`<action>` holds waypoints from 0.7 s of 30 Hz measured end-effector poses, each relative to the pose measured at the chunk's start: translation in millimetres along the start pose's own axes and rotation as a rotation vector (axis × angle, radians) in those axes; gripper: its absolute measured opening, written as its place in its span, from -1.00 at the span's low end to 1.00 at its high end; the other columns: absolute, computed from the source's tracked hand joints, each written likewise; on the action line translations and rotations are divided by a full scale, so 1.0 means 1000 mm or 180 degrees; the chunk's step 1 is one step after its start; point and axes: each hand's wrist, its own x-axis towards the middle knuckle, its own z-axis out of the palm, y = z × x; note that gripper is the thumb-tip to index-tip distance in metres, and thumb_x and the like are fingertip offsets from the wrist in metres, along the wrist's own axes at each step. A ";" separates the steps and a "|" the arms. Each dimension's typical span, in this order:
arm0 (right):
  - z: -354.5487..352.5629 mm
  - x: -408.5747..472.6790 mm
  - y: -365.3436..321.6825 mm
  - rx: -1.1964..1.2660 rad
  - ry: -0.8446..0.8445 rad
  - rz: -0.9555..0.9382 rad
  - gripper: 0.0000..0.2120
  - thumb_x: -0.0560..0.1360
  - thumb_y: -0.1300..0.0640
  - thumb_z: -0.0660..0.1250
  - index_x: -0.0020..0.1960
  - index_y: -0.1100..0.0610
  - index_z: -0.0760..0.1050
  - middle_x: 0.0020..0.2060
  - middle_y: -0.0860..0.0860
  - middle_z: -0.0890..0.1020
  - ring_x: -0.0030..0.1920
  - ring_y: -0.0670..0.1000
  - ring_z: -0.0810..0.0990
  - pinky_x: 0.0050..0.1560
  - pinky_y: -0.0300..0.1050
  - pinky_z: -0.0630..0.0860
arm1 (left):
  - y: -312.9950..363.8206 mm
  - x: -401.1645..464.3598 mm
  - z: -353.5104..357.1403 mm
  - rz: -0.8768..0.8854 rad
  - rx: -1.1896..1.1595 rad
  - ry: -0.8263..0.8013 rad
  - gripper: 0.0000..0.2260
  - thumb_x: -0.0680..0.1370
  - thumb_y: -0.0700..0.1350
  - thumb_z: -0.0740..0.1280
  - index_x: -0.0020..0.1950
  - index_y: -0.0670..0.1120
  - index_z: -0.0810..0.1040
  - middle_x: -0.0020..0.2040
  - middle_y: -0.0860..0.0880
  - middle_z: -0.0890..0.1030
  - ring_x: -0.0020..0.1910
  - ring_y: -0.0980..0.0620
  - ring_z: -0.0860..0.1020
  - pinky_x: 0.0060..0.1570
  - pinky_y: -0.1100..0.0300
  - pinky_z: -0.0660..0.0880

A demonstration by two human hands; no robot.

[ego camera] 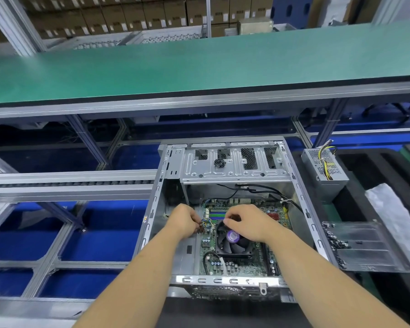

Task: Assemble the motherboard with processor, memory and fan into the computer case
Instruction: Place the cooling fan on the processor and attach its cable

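Note:
An open grey computer case (156, 202) lies flat in front of me. Inside it sits the green motherboard (244, 263) with blue and green memory slots (217, 215). A black fan (233, 245) with a purple centre label sits on the board. My left hand (184, 221) grips a bundle of coloured wires (206, 224) at the fan's left edge. My right hand (246, 223) hovers over the fan's far edge with its fingers curled in a pinch; what it pinches is hidden.
A silver power supply (324, 171) with yellow and black cables stands to the right of the case. A clear tray (362, 247) with small dark parts lies at the right. A green shelf (199, 67) runs overhead beyond the case. Blue floor shows through the aluminium frame at the left.

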 end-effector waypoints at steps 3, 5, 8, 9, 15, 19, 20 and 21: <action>0.000 0.001 0.000 0.0008 0.0001 0.0006 -0.79 0.62 -0.08 0.28 0.06 0.00 0.63 -0.04 -0.09 0.65 -0.05 -0.02 0.62 0.03 -0.02 0.58 | 0.001 -0.001 0.000 0.0140 0.0191 -0.0008 -0.80 0.51 -0.37 0.33 0.00 -0.15 0.69 -0.10 -0.11 0.66 -0.16 0.01 0.56 -0.16 0.25 0.49; 0.000 0.001 0.000 0.0023 -0.0005 0.0011 -0.79 0.62 -0.09 0.28 0.06 -0.01 0.63 -0.05 -0.10 0.64 -0.06 -0.03 0.62 0.01 -0.05 0.57 | -0.001 0.000 0.001 0.0212 0.0305 -0.0107 -0.81 0.49 -0.35 0.38 0.00 -0.13 0.69 -0.15 -0.08 0.64 -0.16 0.02 0.54 -0.14 0.27 0.47; 0.001 0.002 0.001 0.0057 0.0005 0.0016 -0.79 0.62 -0.09 0.28 0.04 -0.02 0.63 -0.08 -0.12 0.64 -0.07 -0.02 0.62 -0.01 -0.04 0.57 | -0.001 0.001 0.002 0.0237 0.0358 -0.0179 -0.86 0.47 -0.29 0.48 -0.01 -0.13 0.70 -0.19 -0.03 0.62 -0.19 0.05 0.54 -0.13 0.27 0.48; 0.001 0.002 0.002 0.0058 0.0009 0.0015 -0.80 0.61 -0.09 0.28 0.04 -0.02 0.63 -0.09 -0.13 0.64 -0.07 -0.02 0.62 0.00 -0.04 0.57 | -0.001 0.001 0.002 0.0256 0.0419 -0.0155 -0.88 0.47 -0.26 0.49 -0.03 -0.12 0.70 -0.21 -0.01 0.61 -0.20 0.06 0.53 -0.15 0.27 0.46; 0.001 0.002 0.003 0.0111 0.0013 0.0026 -0.80 0.61 -0.10 0.29 0.03 -0.03 0.63 -0.10 -0.13 0.64 -0.10 -0.02 0.62 -0.03 -0.03 0.58 | 0.001 0.002 0.003 0.0292 0.0613 -0.0077 -0.94 0.49 -0.21 0.48 -0.16 -0.09 0.65 -0.26 -0.02 0.58 -0.25 0.03 0.51 -0.21 0.26 0.44; 0.001 0.001 0.003 0.0139 0.0017 0.0026 -0.80 0.61 -0.08 0.29 0.04 -0.03 0.63 -0.09 -0.13 0.64 -0.09 -0.04 0.62 -0.02 -0.05 0.57 | 0.001 0.006 0.002 0.0236 0.0432 0.0024 -0.96 0.48 -0.23 0.50 -0.14 -0.11 0.69 -0.26 -0.02 0.61 -0.27 0.07 0.53 -0.26 0.29 0.43; 0.001 0.002 0.003 0.0149 0.0015 0.0027 -0.81 0.61 -0.08 0.29 0.04 -0.02 0.63 -0.08 -0.13 0.64 -0.09 -0.03 0.62 -0.01 -0.04 0.57 | 0.000 0.006 0.003 0.0234 0.0428 0.0005 -0.96 0.47 -0.23 0.50 -0.15 -0.12 0.69 -0.26 -0.02 0.61 -0.28 0.08 0.53 -0.27 0.29 0.43; 0.001 0.002 0.003 0.0153 0.0014 0.0023 -0.81 0.61 -0.08 0.29 0.04 -0.02 0.63 -0.08 -0.13 0.64 -0.08 -0.03 0.62 0.00 -0.03 0.58 | 0.000 0.006 0.003 0.0226 0.0420 -0.0019 -0.96 0.47 -0.24 0.50 -0.16 -0.13 0.68 -0.26 -0.03 0.61 -0.26 0.07 0.53 -0.26 0.29 0.45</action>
